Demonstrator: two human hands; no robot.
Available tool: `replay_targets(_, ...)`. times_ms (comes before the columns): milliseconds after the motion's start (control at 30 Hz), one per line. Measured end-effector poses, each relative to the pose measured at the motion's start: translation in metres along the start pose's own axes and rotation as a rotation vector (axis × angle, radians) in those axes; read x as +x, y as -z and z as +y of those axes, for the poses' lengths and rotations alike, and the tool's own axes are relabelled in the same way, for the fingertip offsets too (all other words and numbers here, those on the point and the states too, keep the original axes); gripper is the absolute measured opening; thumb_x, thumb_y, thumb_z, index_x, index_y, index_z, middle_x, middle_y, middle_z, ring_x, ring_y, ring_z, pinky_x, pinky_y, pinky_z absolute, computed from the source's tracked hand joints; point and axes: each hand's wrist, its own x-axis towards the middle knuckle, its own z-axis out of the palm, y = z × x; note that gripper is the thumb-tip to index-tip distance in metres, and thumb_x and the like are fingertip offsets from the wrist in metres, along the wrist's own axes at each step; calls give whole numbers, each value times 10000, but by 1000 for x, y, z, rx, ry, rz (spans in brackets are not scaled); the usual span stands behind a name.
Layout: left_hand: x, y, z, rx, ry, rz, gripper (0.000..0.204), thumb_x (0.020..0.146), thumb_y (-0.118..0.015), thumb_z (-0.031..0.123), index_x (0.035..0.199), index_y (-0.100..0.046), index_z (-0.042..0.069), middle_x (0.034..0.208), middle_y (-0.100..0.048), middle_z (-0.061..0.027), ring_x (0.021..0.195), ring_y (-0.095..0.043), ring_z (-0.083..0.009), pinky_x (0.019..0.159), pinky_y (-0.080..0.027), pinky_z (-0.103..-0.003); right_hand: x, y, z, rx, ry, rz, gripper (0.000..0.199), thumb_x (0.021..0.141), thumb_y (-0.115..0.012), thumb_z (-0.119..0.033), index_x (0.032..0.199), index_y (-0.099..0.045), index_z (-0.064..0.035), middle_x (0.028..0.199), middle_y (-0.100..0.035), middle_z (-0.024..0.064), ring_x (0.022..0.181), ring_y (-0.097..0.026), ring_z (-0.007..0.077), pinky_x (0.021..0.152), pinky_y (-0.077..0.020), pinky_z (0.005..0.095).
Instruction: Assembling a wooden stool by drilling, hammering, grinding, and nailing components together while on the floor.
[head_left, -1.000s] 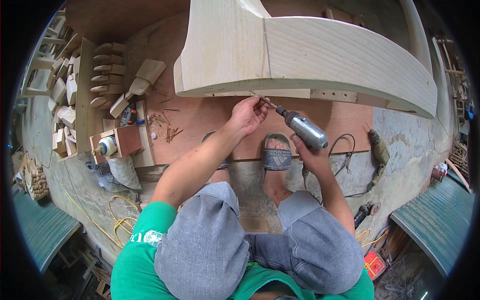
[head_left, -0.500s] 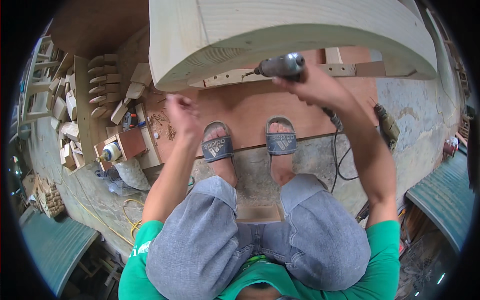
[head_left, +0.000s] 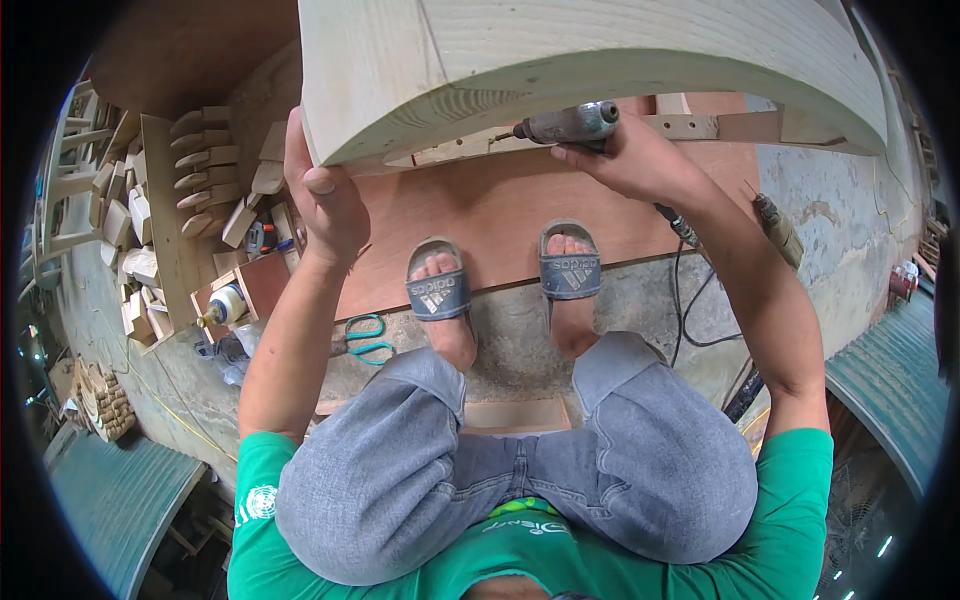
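Note:
A large pale wooden piece with an arched lower edge (head_left: pixel 600 40) stands in front of me. My left hand (head_left: pixel 325 205) is closed on its near left corner, thumb on the underside and fingers along the left side. In my right hand (head_left: pixel 640 155) is a power drill (head_left: pixel 568 124), lying level under the arch with its thin bit pointing left. The bit's tip is close to a wooden rail with a row of holes (head_left: pixel 690 127); I cannot tell whether it touches. A black cord (head_left: pixel 680 300) trails below the right hand.
A brown plywood sheet (head_left: pixel 450 215) lies under the work and my sandals. At left are stacked wooden blocks (head_left: pixel 140 215), a glue bottle (head_left: pixel 226 304) and teal-handled scissors (head_left: pixel 370 352). A second drill (head_left: pixel 779 230) lies at right.
My left hand has moved up and left, from hanging free to gripping the corner of the wooden piece. The drill stays under the arch, nearly in place.

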Motion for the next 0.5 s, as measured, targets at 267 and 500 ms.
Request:
replay_targets(267,-2,2,-5,20,-5,-4,957,829,-315,849,1119,-492,-46,981,-490,-46,946,-460,-126,846,-379,-289,24,-26,48,5,508,236,464,897,-701,-363,1189,-575,-26,666,-558,2,535,-464,85,470,-420,276)
replay_targets(500,0,-3,1,56,-95,35,923,849,-317,829,1101,-501,-40,962,-494,-44,924,-462,-124,836,-383,-288,10,-15,12,92,-19,22,425,856,-726,-282,1211,-617,-76,1121,-687,149,1074,-644,294,924,-503,374)
